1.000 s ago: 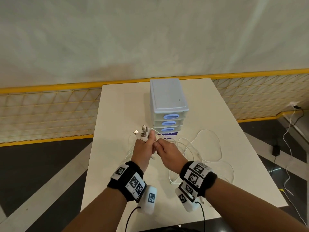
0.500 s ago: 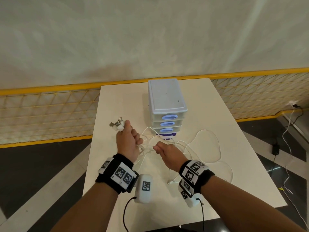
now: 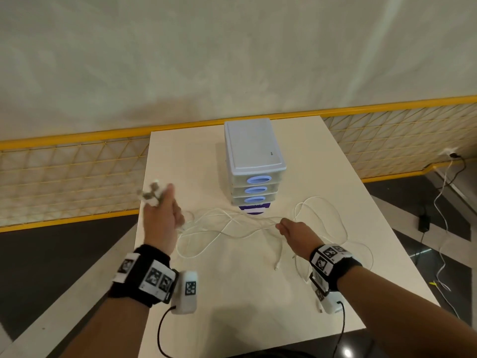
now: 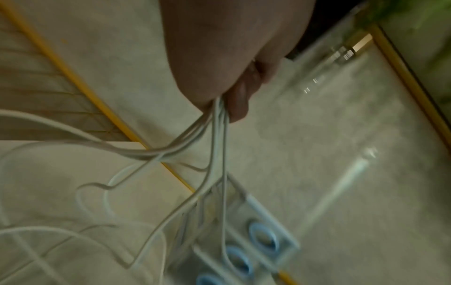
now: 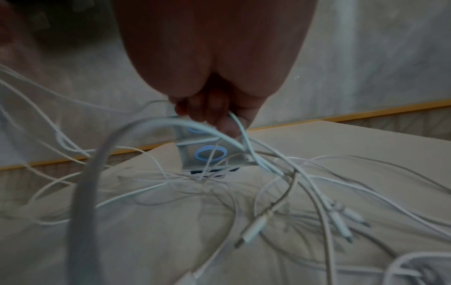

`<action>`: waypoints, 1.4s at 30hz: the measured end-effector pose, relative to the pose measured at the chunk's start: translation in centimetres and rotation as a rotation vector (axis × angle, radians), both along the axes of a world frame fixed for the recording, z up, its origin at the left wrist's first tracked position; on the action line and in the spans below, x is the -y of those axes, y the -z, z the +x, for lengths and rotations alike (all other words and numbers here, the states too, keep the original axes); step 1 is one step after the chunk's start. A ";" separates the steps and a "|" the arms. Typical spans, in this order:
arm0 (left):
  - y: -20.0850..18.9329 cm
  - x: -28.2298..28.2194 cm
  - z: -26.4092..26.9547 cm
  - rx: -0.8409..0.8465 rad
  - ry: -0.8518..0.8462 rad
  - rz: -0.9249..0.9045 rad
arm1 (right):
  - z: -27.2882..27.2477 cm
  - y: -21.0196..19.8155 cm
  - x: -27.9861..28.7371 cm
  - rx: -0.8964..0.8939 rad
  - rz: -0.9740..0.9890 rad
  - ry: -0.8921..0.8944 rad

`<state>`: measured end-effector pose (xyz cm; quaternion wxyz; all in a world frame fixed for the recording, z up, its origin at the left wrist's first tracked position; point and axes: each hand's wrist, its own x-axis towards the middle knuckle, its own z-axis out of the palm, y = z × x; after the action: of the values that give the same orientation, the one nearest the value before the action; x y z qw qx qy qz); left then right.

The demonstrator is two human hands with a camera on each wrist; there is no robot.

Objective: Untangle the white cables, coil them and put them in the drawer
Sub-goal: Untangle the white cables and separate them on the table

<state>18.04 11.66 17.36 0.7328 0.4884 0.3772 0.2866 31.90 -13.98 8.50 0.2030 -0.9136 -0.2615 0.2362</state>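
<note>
Left hand [image 3: 162, 220] gripped a bunch of thin white charging cables [image 3: 227, 223], fingers curled round the strands, the plug ends [image 3: 151, 194] sticking out above the fist, blurred. Right hand [image 3: 296, 232] pinched the same bundle further along. I noted both hands raised over the cream rectangular table [image 3: 232, 293], well apart, left one higher and near the table's left edge, cables slung between them and trailing in loops on the tabletop at right. Strand count I could not fix; at least four left the left fist in the left wrist view. One grey plastic drawer unit [image 3: 254, 161], three drawers with blue oval handles, all shut. Right wrist view alone showed several loose connector tips [image 5: 341, 221] lying on the table under that hand.
</note>
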 end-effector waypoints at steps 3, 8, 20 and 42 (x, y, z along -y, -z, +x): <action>2.0 3.8 0.7 -0.246 0.266 0.170 | -1.4 -1.1 -1.5 0.079 0.067 -0.038; 4.4 8.3 2.3 -0.375 0.476 0.256 | -4.6 -2.8 -4.3 0.158 0.197 -0.220; 1.2 1.6 2.7 -0.090 -0.070 0.002 | -1.7 -1.1 -0.8 -0.006 0.048 -0.044; 4.5 6.7 2.7 -0.317 0.037 0.137 | -3.3 -2.6 -4.0 0.046 0.132 -0.169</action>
<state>20.77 4.98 12.83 0.6345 0.5831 0.4585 0.2174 28.60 -9.99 11.08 0.2362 -0.8781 -0.3571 0.2136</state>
